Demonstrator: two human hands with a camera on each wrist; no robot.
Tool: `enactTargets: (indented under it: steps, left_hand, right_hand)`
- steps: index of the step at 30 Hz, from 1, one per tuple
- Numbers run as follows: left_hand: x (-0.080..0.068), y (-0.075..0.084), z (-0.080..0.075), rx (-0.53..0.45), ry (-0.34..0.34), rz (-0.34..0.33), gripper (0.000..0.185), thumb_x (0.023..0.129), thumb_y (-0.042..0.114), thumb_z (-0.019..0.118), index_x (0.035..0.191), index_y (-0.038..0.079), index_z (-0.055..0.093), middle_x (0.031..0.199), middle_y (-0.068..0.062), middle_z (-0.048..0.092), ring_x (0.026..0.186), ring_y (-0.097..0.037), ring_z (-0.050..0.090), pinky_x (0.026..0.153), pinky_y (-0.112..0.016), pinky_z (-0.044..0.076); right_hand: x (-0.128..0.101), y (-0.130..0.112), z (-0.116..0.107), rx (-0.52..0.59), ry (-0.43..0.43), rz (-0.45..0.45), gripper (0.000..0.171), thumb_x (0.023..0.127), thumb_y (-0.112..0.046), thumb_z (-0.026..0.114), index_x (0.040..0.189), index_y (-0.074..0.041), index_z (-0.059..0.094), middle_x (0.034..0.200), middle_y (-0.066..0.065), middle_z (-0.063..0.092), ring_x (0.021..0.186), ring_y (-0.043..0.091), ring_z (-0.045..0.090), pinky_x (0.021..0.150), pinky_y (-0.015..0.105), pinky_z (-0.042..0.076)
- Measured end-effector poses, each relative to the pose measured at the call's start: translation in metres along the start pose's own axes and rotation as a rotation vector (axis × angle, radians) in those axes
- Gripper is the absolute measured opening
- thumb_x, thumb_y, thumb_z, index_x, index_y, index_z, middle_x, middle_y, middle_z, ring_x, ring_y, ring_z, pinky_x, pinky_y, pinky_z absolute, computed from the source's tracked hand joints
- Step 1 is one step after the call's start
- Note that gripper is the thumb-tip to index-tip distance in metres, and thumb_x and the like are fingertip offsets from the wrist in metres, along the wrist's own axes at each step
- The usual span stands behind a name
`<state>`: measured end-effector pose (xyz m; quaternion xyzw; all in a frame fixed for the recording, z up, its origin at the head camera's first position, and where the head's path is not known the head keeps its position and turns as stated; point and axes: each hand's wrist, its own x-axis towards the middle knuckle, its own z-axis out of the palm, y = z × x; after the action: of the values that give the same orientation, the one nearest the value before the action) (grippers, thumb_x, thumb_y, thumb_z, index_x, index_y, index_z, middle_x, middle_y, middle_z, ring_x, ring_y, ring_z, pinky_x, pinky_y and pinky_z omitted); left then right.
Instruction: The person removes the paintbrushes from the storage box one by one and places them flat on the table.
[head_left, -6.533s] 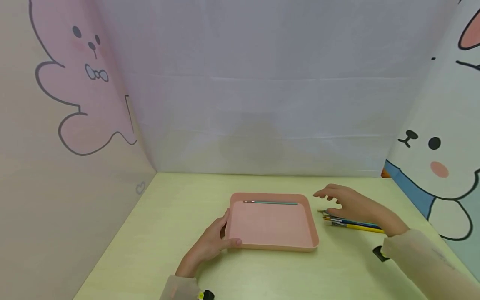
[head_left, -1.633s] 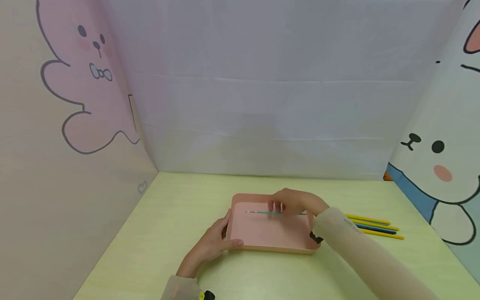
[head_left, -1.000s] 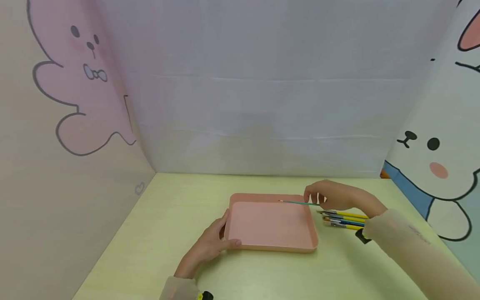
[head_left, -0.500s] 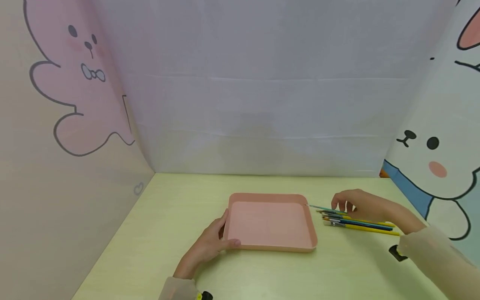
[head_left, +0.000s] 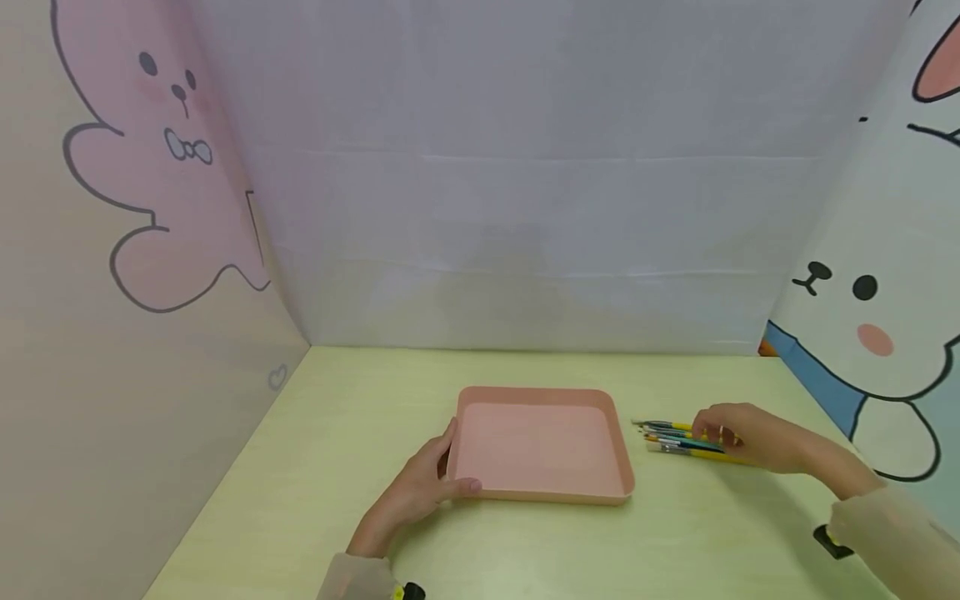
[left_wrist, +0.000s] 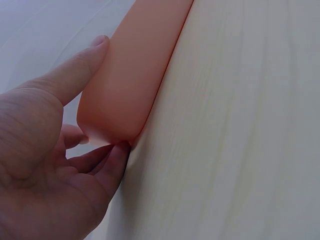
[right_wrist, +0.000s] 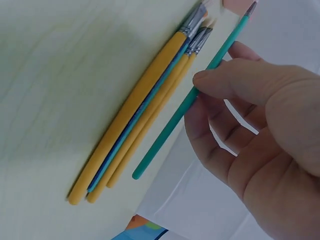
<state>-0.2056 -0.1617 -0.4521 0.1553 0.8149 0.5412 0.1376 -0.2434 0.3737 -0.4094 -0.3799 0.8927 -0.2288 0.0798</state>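
Observation:
An empty pink tray (head_left: 540,442) lies in the middle of the pale green table (head_left: 352,433). My left hand (head_left: 457,458) grips its near left corner, thumb over the rim (left_wrist: 135,65) and fingers (left_wrist: 117,155) tucked at the corner's underside. Right of the tray lies a bundle of yellow and blue paintbrushes (head_left: 675,440), bristles toward the tray. My right hand (head_left: 708,433) is low over them. In the right wrist view the right hand (right_wrist: 196,97) pinches a thin teal brush (right_wrist: 170,130) between thumb and fingers, right beside the yellow brushes (right_wrist: 130,135).
Cartoon panels close the space on the left (head_left: 150,250) and right (head_left: 870,292), with a white sheet (head_left: 525,208) at the back. Bare tabletop lies left of the tray and along the front edge.
My right hand lifted the teal brush out of the tray and carried it right, down beside the brush bundle. The tray is now empty. The left hand has stayed on the tray corner.

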Motion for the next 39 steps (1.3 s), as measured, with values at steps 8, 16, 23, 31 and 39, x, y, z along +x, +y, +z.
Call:
enactTargets:
  steps: [8, 16, 23, 31, 39]
  left_hand:
    - [0.000, -0.001, 0.000, -0.005, -0.001, 0.011, 0.113, 0.092, 0.026, 0.087, 0.171, 0.008, 0.008, 0.161, -0.020, 0.040, 0.142, -0.031, 0.051, 0.119, -0.053, 0.038]
    - [-0.001, -0.005, 0.001, 0.022, 0.005, -0.007, 0.113, 0.092, 0.030, 0.086, 0.171, 0.007, 0.008, 0.162, -0.022, 0.038, 0.146, -0.033, 0.048, 0.120, -0.054, 0.037]
    - [0.000, -0.005, 0.001, 0.045, 0.011, -0.005, 0.114, 0.092, 0.033, 0.086, 0.171, 0.007, 0.007, 0.162, -0.022, 0.038, 0.147, -0.034, 0.047, 0.120, -0.055, 0.038]
    - [0.001, -0.005, 0.001, 0.050, 0.010, 0.001, 0.115, 0.092, 0.034, 0.087, 0.171, 0.007, 0.007, 0.162, -0.020, 0.038, 0.148, -0.034, 0.046, 0.120, -0.054, 0.038]
    - [0.000, -0.003, 0.001, 0.031, 0.013, -0.006, 0.114, 0.092, 0.031, 0.087, 0.171, 0.007, 0.008, 0.162, -0.021, 0.038, 0.149, -0.034, 0.045, 0.120, -0.054, 0.037]
  right_hand:
    - [-0.019, 0.017, 0.013, -0.012, 0.018, -0.011, 0.048, 0.082, 0.022, 0.070, 0.109, -0.017, 0.067, 0.091, -0.014, 0.056, 0.078, 0.000, 0.045, 0.062, 0.024, 0.041]
    - [-0.023, 0.028, 0.030, -0.058, 0.076, -0.084, 0.049, 0.079, 0.024, 0.074, 0.103, -0.018, 0.064, 0.081, -0.012, 0.046, 0.074, -0.002, 0.039, 0.061, 0.024, 0.033]
    - [-0.026, 0.028, 0.032, -0.108, 0.100, -0.046, 0.053, 0.075, 0.024, 0.076, 0.102, -0.021, 0.065, 0.085, -0.016, 0.047, 0.076, -0.003, 0.040, 0.064, 0.022, 0.034]
    - [-0.025, 0.029, 0.033, -0.098, 0.102, -0.040, 0.051, 0.076, 0.023, 0.076, 0.101, -0.020, 0.067, 0.088, -0.015, 0.053, 0.077, -0.002, 0.043, 0.064, 0.020, 0.038]
    - [-0.024, 0.026, 0.036, -0.096, 0.113, -0.025, 0.051, 0.075, 0.024, 0.077, 0.099, -0.019, 0.066, 0.085, -0.012, 0.052, 0.077, -0.002, 0.043, 0.064, 0.020, 0.037]
